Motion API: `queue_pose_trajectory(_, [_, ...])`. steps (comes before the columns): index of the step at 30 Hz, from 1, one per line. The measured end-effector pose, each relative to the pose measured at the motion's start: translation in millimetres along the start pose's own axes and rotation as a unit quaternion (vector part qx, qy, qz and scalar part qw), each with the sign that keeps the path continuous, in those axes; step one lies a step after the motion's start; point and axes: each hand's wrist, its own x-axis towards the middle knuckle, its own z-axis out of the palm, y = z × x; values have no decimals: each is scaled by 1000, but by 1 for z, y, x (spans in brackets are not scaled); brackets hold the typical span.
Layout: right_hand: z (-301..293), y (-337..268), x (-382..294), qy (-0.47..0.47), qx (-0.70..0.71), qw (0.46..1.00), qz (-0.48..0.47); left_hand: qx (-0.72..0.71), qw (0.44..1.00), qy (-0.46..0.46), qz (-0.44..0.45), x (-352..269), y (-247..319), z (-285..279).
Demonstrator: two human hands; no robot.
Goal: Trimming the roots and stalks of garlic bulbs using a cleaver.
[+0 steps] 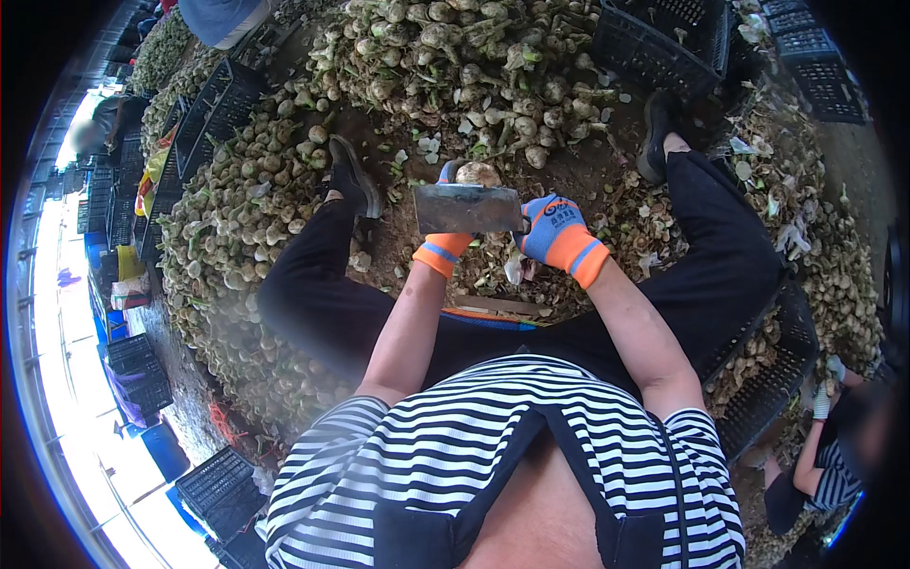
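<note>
My right hand (556,231), in a blue-and-orange work glove, grips the handle of a broad cleaver-like knife (468,208). Its wide, stained blade lies crosswise in front of my left hand (451,244), hiding most of it. The left glove's orange cuff shows below the blade and a bit of its finger above. A garlic bulb (478,173) sits at the blade's upper edge, held by the left hand. Below the hands, the ground is strewn with garlic skins and trimmings (490,259).
A large heap of stemmed garlic (455,64) rises ahead, and trimmed bulbs (249,185) spread at left. Black plastic crates stand front right (657,50), front left (217,117) and by my right hip (771,377). A gloved co-worker (828,455) sits at lower right.
</note>
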Motion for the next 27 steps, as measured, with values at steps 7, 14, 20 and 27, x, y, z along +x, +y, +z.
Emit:
queue_pose_trajectory(7, [17, 65, 31, 145, 246, 950, 129, 326, 937, 1, 127, -22, 52, 17])
queue_pose_trajectory(14, [15, -1, 8, 98, 145, 984, -39, 182, 980, 32, 78, 13, -13, -29])
queue_pose_trajectory(20, [-1, -8, 5, 63, 39, 996, -59, 22, 1000, -12, -13, -6, 2, -3])
queue_pose_trajectory(27, [24, 14, 19, 87, 38, 995, -31, 296, 947, -116, 39, -6, 5, -14])
